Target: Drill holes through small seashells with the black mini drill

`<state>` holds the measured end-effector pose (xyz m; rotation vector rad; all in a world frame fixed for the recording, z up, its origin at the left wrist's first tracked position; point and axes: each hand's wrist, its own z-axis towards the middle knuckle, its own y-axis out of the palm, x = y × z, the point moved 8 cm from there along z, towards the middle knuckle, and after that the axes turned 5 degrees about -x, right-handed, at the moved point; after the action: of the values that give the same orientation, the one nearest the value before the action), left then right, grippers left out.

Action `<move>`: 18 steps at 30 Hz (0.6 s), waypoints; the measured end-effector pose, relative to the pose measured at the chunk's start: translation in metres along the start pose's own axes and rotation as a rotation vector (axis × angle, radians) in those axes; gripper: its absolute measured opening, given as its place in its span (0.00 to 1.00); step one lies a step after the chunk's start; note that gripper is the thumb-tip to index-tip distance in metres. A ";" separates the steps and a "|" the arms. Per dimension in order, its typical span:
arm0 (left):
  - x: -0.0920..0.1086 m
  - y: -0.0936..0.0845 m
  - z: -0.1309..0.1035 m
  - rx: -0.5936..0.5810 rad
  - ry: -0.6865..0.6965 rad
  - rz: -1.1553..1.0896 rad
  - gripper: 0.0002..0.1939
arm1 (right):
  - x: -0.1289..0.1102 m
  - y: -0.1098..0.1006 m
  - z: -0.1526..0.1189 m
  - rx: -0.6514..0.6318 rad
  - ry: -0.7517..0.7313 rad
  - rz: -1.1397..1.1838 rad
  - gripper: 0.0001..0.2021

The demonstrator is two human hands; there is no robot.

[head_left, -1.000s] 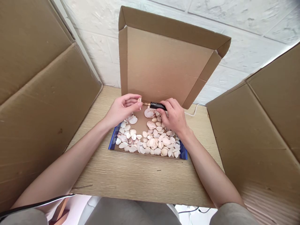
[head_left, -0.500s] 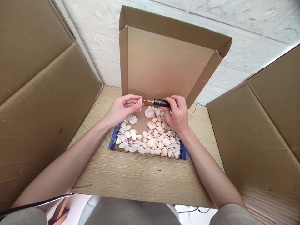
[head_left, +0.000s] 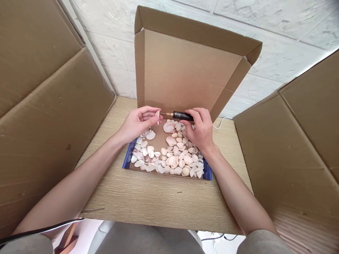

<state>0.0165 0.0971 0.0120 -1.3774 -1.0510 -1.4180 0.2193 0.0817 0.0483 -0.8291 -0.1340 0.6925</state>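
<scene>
Between thumb and fingers, my left hand [head_left: 141, 121] pinches a small pale seashell [head_left: 158, 116] on edge. My right hand [head_left: 200, 127] is wrapped round a black mini electric drill [head_left: 182, 115] with a brass chuck. The drill's thin bit points left, and its tip meets the face of the shell or lies very close to it; whether it has gone in cannot be told. Under both hands lies a shallow cardboard tray [head_left: 206, 172] with blue sides. Many loose seashells [head_left: 172, 161], white, cream and pinkish, cover much of its floor.
A cardboard lid [head_left: 190, 67] stands upright behind the tray against a white brick-patterned wall [head_left: 111, 21]. Tall cardboard panels [head_left: 53, 116] flank the wooden table [head_left: 148, 197] on both sides. A white cable [head_left: 224, 120] runs behind my right hand.
The shell in my left hand has tilted slightly, and the drill has shifted a little to the left. The shells in the tray look the same.
</scene>
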 end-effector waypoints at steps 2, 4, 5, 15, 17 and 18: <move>0.000 0.000 0.000 -0.002 0.000 0.003 0.22 | 0.000 -0.002 0.000 0.027 0.001 0.001 0.12; 0.000 0.000 0.000 -0.005 0.001 0.008 0.22 | 0.001 0.002 -0.001 -0.024 0.019 0.039 0.12; 0.000 0.000 -0.001 -0.007 0.002 0.012 0.22 | 0.002 0.006 -0.002 -0.073 0.036 0.063 0.13; -0.001 -0.003 0.000 0.025 0.014 -0.004 0.23 | -0.003 0.003 -0.001 -0.034 -0.040 0.027 0.15; 0.000 -0.002 0.001 0.014 0.016 -0.001 0.23 | -0.003 0.001 0.000 0.004 -0.058 0.016 0.15; 0.000 -0.002 0.001 0.007 0.019 0.001 0.22 | -0.003 0.001 0.000 0.012 -0.060 0.013 0.15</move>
<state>0.0148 0.0982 0.0119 -1.3572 -1.0419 -1.4223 0.2168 0.0804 0.0481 -0.7989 -0.1782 0.7304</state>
